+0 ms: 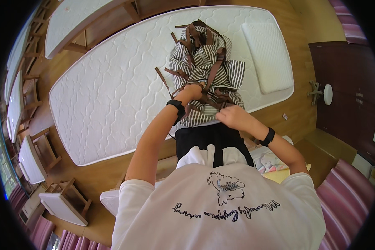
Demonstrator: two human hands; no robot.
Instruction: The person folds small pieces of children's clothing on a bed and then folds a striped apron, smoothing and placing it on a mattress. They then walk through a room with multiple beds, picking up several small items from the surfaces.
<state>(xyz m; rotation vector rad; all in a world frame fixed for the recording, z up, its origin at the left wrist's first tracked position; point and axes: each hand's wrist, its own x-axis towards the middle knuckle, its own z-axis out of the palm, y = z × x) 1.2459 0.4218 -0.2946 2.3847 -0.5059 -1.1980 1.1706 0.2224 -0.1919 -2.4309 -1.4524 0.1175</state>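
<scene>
A bunched heap of brown-and-white striped cloth with brown fabric straps lies across a white quilted mattress before me. My left hand reaches into the middle of the heap; folds and straps hide its fingers, so its grip does not show. At the near edge of the cloth, my right hand has its fingers curled and pinches the striped fabric. Each wrist wears a black band. Several strap ends trail loose onto the mattress on the left side of the heap.
A white pillow rests at the mattress's right end. Small wooden-framed beds stand along the left, and another white mattress is beyond. A dark brown cabinet and a white-topped stool are at right. Pink curtains hang lower right.
</scene>
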